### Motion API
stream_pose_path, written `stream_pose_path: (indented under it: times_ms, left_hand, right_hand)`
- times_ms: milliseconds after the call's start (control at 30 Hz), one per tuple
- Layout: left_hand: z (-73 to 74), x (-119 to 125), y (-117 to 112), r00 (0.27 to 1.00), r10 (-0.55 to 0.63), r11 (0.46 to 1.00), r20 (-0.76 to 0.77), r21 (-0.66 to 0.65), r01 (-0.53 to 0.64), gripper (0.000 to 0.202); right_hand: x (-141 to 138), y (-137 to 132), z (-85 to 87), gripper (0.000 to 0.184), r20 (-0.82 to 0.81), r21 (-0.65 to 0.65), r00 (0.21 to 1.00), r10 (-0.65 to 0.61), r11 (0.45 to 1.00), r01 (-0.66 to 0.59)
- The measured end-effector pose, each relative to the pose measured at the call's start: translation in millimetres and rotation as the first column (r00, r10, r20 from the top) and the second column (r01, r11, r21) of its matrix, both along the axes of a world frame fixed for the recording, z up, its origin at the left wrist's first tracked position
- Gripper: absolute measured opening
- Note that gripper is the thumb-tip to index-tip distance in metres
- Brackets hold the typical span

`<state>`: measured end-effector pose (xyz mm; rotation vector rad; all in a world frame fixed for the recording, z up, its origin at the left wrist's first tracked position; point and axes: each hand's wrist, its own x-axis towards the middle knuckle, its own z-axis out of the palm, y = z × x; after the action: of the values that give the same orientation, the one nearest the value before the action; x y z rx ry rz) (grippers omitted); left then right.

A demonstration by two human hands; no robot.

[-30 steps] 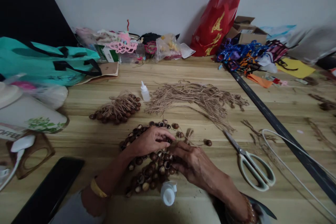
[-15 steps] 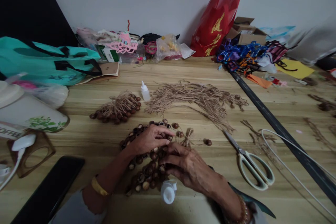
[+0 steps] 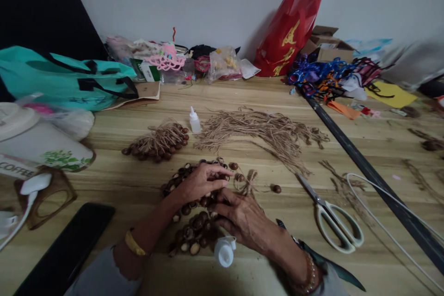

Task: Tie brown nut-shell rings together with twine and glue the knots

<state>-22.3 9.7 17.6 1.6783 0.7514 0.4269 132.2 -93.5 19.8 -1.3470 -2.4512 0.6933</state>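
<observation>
My left hand (image 3: 204,179) lies over a pile of brown nut shells (image 3: 173,179), its fingers stretched out to the right. Just below and right of it is my right hand (image 3: 243,215), fingers bent and tips close together among the shells; whatever they hold is hidden. A second cluster of nut shells (image 3: 190,236), some showing pale hollow sides, lies under the right fingertips. Beside it stands a small open-capped clear bottle (image 3: 225,253). A few single nuts and a tied twine bow (image 3: 250,182) lie just beyond the hands.
Behind are a bundle of corded nuts (image 3: 156,141), a white dropper bottle (image 3: 194,121) and a heap of twine (image 3: 256,129). Scissors (image 3: 335,217), dark-handled pliers (image 3: 329,261) and a white cable (image 3: 385,189) lie right. A black phone (image 3: 67,249) and coffee cup (image 3: 45,143) are left.
The view has shifted slightly. My right hand has drawn a little closer under the left one, and its fingers have moved among the shells. The left hand keeps nearly the same place.
</observation>
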Motion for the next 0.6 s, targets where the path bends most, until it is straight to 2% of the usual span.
stream_pose_path:
  times_ms: [100,233,400,533,600]
  left_hand:
    - [2.7,-0.2,0.3,0.999,0.033,0.999,0.008,0.027,-0.034,0.032]
    - [1.7,-1.7,3.0,0.999,0.033,0.998,0.020,0.054,-0.034,0.031]
    - [1.6,-3.6,5.0,0.992,0.082,0.996,0.097,0.029,-0.086,0.029]
    - [2.8,-5.1,6.0,0.984,0.123,0.992,0.129,-0.041,-0.118,0.031]
    - [2.5,-6.1,7.4,0.982,0.139,0.989,0.130,-0.061,-0.132,0.031]
  right_hand:
    - [1.5,1.3,-0.1,0.027,-0.085,-0.013,0.996,0.023,1.000,-0.024]
    - [2.5,8.4,2.2,0.027,-0.143,0.030,0.986,0.091,0.996,-0.088]
    - [-1.1,27.9,14.9,0.026,-0.178,0.032,0.946,0.271,0.962,-0.270]
    - [-15.2,42.7,33.8,0.021,-0.213,-0.002,0.856,0.471,0.876,-0.483]
    - [-26.3,46.9,41.7,0.019,-0.214,-0.003,0.768,0.604,0.786,-0.619]
